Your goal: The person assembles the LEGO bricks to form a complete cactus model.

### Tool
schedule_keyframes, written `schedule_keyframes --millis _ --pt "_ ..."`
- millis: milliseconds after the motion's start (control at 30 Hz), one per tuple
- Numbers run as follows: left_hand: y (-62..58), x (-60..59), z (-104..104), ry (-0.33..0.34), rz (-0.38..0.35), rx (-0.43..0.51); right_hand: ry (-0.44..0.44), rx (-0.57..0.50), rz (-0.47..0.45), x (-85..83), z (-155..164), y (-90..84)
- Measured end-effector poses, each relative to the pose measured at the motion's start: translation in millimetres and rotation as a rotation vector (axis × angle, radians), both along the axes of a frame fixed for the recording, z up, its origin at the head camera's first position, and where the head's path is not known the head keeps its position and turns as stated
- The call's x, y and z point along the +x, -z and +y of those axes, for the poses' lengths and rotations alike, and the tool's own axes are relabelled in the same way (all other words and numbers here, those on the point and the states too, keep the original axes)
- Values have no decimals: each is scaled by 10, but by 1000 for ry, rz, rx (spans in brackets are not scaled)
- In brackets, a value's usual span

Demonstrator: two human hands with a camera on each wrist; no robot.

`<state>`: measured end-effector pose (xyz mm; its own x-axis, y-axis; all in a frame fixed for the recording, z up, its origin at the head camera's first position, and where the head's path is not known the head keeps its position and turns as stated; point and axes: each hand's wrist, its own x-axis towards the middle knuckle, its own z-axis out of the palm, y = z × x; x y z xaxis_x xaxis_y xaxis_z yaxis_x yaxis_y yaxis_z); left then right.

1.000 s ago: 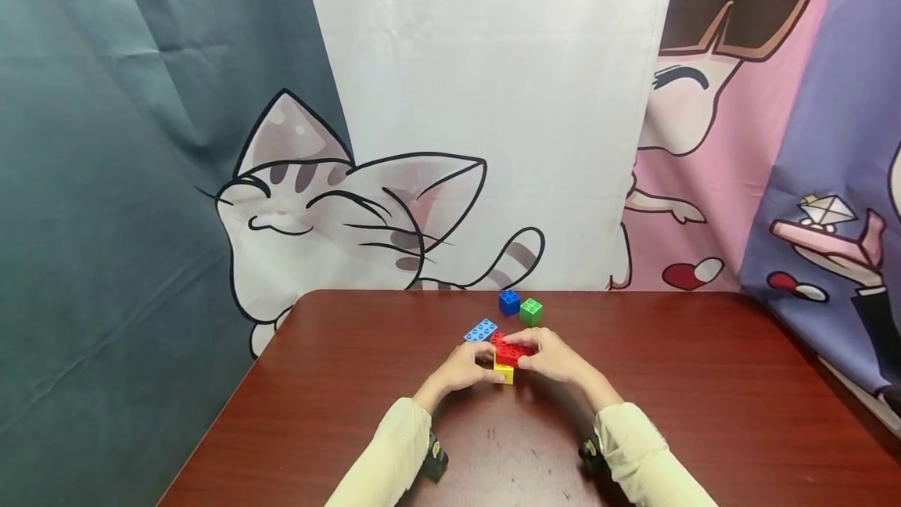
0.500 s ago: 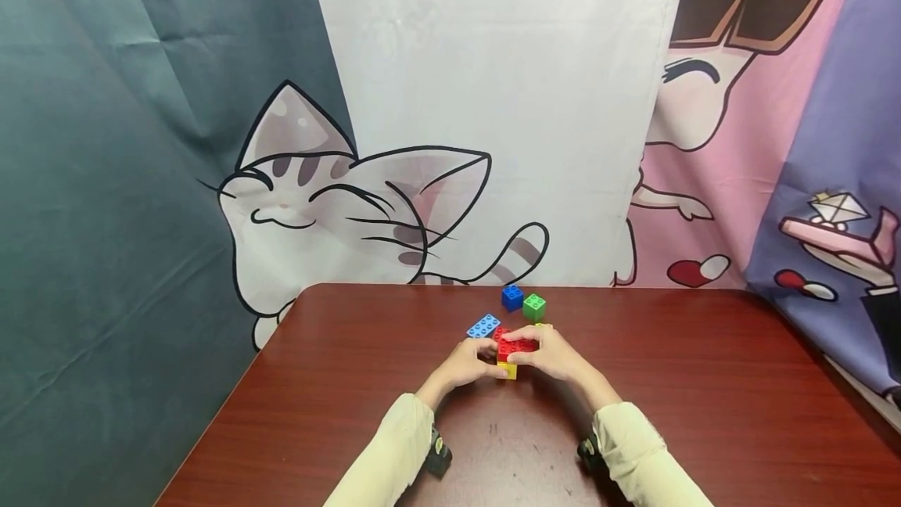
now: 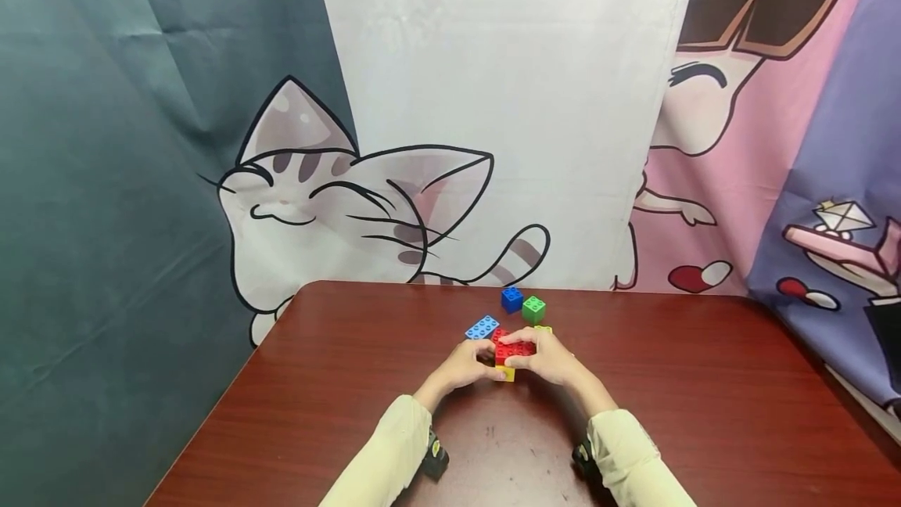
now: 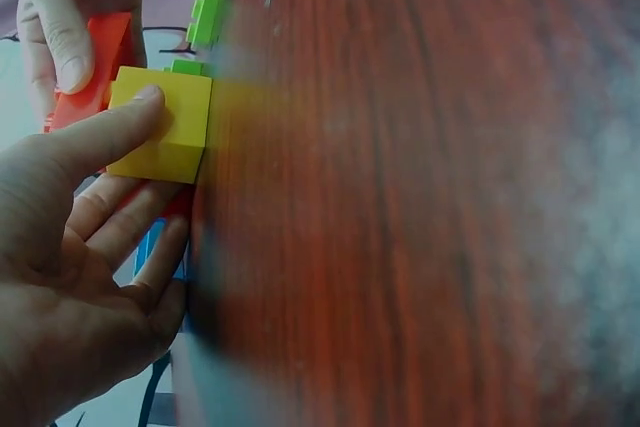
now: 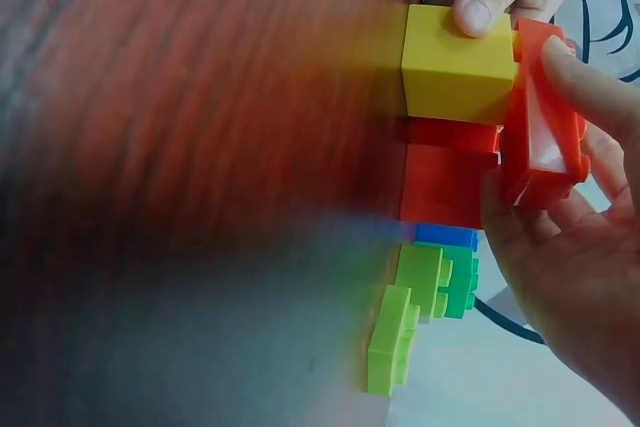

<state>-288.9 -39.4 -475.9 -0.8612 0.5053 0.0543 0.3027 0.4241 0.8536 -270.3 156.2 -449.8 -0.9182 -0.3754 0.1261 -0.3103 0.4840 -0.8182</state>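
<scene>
My left hand (image 3: 461, 364) pinches a yellow block (image 4: 165, 132) standing on the table, its thumb on the near face. My right hand (image 3: 552, 358) grips a longer red brick (image 5: 540, 137) between thumb and fingers, on top of the yellow block. The red brick reaches out past the block toward the right. Yellow studs still show between the two in the right wrist view. Close behind the yellow block lies another red brick (image 5: 450, 182), partly hidden by my hands in the head view.
Beyond my hands lie a flat light blue brick (image 3: 482, 327), a dark blue block (image 3: 511, 300) and a green block (image 3: 534, 310). Lime-green bricks (image 5: 420, 282) sit on the right, mostly behind my right hand in the head view. A printed curtain (image 3: 422, 61) hangs behind the table's far edge.
The red brick in my right hand has turned slightly and lines up more squarely over the yellow block. My left hand keeps its hold, and the other bricks lie as before.
</scene>
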Motion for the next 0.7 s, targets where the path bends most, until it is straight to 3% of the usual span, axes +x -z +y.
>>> schedule_keyframes --millis 267,500,700 --pt "-14 -30 9 13 -24 25 44 -32 -2 -3 5 39" --pt "16 2 -31 24 -111 70 47 -95 -68 32 -20 135" --pt "-28 -39 -13 15 -114 63 34 -134 -67 0 -5 146"
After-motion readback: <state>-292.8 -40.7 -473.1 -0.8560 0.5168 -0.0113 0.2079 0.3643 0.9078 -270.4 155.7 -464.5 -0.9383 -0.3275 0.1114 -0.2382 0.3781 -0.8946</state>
